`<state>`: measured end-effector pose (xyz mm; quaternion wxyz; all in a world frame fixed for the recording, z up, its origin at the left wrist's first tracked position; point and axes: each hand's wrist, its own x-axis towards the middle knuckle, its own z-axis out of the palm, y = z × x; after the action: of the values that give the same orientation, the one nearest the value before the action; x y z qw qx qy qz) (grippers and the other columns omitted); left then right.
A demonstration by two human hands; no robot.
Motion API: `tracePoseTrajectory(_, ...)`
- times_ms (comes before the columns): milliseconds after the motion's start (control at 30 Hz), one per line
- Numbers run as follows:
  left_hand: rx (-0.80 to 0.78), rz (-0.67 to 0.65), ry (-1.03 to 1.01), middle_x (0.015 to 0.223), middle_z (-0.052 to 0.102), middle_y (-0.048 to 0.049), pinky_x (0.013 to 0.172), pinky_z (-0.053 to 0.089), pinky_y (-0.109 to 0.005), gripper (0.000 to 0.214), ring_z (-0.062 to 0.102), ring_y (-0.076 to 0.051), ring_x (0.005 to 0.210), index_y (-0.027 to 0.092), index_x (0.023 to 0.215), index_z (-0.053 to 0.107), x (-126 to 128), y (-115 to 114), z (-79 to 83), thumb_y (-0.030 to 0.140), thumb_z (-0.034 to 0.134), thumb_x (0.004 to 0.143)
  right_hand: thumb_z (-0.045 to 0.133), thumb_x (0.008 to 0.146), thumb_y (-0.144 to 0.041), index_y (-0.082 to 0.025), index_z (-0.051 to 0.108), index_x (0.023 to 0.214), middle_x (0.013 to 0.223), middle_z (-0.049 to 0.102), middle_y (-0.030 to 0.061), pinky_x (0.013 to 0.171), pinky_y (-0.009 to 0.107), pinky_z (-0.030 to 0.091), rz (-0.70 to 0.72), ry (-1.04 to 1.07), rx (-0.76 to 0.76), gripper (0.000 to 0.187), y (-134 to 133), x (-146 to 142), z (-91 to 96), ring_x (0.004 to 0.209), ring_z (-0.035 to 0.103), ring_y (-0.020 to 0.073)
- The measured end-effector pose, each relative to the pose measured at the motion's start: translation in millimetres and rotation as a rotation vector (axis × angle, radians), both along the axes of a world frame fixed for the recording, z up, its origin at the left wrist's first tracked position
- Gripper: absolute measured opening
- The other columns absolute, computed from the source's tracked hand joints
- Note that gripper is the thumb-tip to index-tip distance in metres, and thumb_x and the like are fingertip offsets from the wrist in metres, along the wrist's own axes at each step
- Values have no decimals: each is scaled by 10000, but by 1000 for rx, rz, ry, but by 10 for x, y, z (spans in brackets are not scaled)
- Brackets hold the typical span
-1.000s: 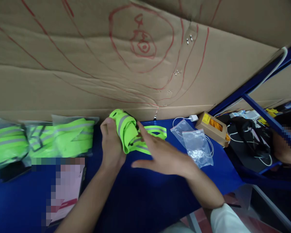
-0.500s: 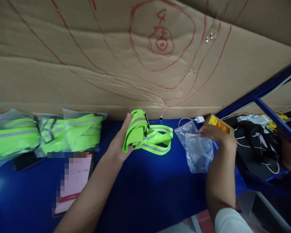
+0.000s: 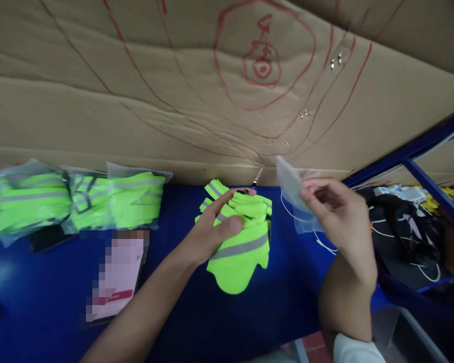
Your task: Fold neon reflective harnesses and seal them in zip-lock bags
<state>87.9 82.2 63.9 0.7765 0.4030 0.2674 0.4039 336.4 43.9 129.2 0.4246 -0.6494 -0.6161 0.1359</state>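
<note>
My left hand (image 3: pixel 215 229) is closed around a folded neon-yellow reflective vest (image 3: pixel 239 257) with grey stripes, its thumb on top. The bundle is over the blue table (image 3: pixel 196 312), and part of its straps shows behind my fingers. To the right, my right hand (image 3: pixel 335 212) pinches a clear plastic bag (image 3: pixel 290 179) between thumb and fingers, raised above the table. The bag hangs thin and flat, with nothing visible inside. A gap separates the bag from the vest.
Bagged neon-yellow vests (image 3: pixel 32 201) lie along the back left. In front of them is a phone (image 3: pixel 117 277), partly pixelated. A cardboard wall (image 3: pixel 166 116) with red drawings stands behind. White cable (image 3: pixel 325 244), a black bag (image 3: pixel 404 227) and a blue metal frame (image 3: pixel 431 186) are at right.
The plastic bag has been lifted off the table by my right hand. My left hand has turned the vest bundle over and moved it slightly right. The view has shifted a little.
</note>
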Motion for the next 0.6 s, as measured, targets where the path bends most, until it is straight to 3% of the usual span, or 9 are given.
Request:
tracePoseTrajectory(100,189,-26,-61,1230,744,-117,1035,515,-388,871,658,-350,1230,223,1325,701,28,0,-28,690,889,614,741,913,-361,-221,725,1020,862,719,13,714,252,541,323,231,-114,177,38,-323,-89,773,666,132)
tracePoseTrajectory(167,274,-31,-82,1292,728,-118,1045,511,-387,830,659,-347,1240,237,1321,711,36,24,-37,654,900,629,734,919,-374,-211,697,954,847,723,14,707,237,546,410,321,-173,171,62,-439,-152,764,673,125)
tracePoseTrajectory(367,375,-38,2,1327,715,-118,1051,514,-391,782,665,-343,1232,221,1310,711,8,63,28,554,935,639,695,943,-433,-212,643,920,816,703,10,672,237,526,402,393,-199,228,104,-480,-231,732,654,126)
tracePoseTrajectory(600,354,-94,15,1234,736,-95,994,524,-373,756,693,-302,1118,233,1308,702,-45,70,30,595,897,673,717,914,-312,-207,682,863,797,723,2,686,232,514,411,230,-149,122,108,-456,-178,717,650,122)
